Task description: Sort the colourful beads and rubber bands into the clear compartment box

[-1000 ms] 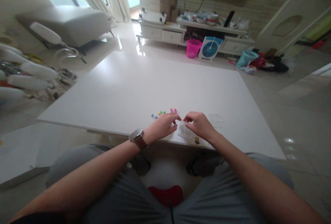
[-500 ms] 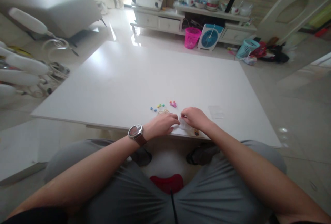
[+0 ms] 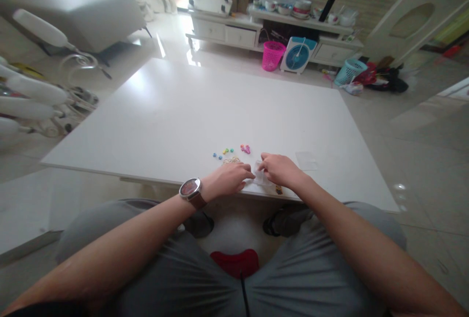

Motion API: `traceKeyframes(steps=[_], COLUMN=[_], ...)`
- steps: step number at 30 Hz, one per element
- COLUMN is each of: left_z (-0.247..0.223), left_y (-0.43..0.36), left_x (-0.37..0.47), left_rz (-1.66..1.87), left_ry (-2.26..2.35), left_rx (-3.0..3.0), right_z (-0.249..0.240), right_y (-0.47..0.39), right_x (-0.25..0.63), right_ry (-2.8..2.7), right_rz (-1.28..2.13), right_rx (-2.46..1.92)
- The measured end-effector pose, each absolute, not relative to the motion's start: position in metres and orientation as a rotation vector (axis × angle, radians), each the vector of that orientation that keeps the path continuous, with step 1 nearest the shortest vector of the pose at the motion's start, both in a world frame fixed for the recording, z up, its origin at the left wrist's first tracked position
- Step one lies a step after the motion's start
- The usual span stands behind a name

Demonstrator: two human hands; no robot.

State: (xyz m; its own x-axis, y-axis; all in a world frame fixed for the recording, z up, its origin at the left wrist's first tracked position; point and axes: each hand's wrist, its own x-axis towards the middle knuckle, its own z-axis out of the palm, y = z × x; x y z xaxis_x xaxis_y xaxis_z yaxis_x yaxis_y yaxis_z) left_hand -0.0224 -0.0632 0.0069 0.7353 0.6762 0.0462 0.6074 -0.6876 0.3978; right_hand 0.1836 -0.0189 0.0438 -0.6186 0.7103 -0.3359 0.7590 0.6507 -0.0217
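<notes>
On the near edge of the white table sits a small clear plastic container (image 3: 261,177), between my two hands. My left hand (image 3: 230,178), with a watch on its wrist, has its fingers closed at the container's left side. Above the container's upper right part, my right hand (image 3: 281,168) is closed with its fingertips pointing down into it; anything in them is too small to make out. Just beyond my left hand lie a beige loop of string or beads (image 3: 231,160), blue beads (image 3: 217,156), green and yellow beads (image 3: 227,151) and pink and orange beads (image 3: 245,149).
A flat clear plastic piece (image 3: 307,160) lies right of my right hand. A small black and yellow item (image 3: 279,189) is near the edge of the white table (image 3: 220,102). Beyond stand a pink basket (image 3: 273,56), a fan (image 3: 297,55) and a low cabinet (image 3: 240,36).
My right hand has shifted slightly right and its fingertips now point into the container. My left hand stays almost in place beside it. The beads have not moved.
</notes>
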Motion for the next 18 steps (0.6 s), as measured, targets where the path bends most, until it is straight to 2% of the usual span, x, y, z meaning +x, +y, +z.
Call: traceKeyframes(steps=[13,18], left_z=[0.015,0.031], left_y=[-0.063,-0.047], left_x=[-0.019,-0.043], left_rz=[0.237,0.266], left_ry=[0.996,1.270], left_rx=[2.621,2.514], right_z=[0.050,0.057], right_y=[-0.023,-0.027], right_x=[0.188,0.191], right_ry=[2.570,2.614], right_rz=[-0.155,-0.215], right_rx=[1.287,1.294])
